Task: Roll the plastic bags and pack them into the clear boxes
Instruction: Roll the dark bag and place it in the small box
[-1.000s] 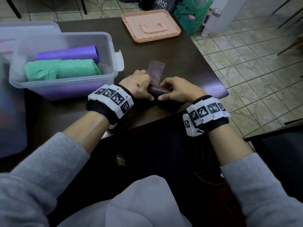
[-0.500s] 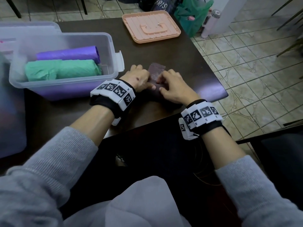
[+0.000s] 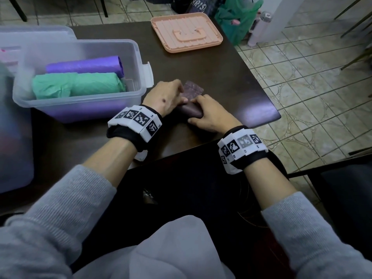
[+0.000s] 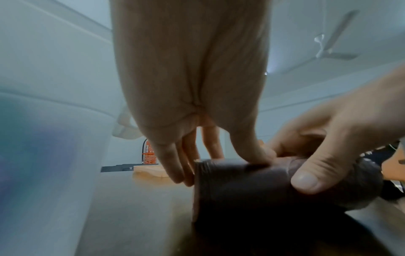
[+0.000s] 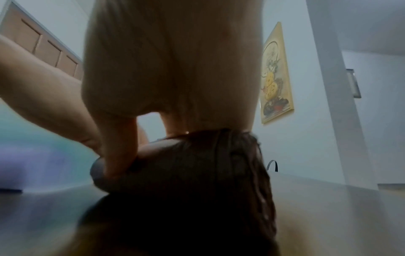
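Both hands have moved a bit since half a second ago, and more of the dark roll shows between them now, with less flat bag left past it.

I see the brown bag roll [image 3: 190, 110] lying on the dark table [image 3: 231, 81], just beside the clear box [image 3: 138, 63]. A short flat bit of the bag sticks out on the far side of the roll.

My left hand [image 3: 165, 97] sits over the left end of the roll. Its thumb presses down on top of the roll, and the other fingers [image 4: 175, 166] point down to the table at the roll's end, close together.

My right hand [image 3: 211, 115] sits over the right end. Its thumb [image 4: 306, 180] curls onto the near side of the roll and its fingers bend over the top, so it grips the roll.

Inside the box lie a purple roll [image 3: 84, 65] and a green roll [image 3: 78, 85], side by side and touching. A pink lid [image 3: 186, 33] rests at the far edge of the table.
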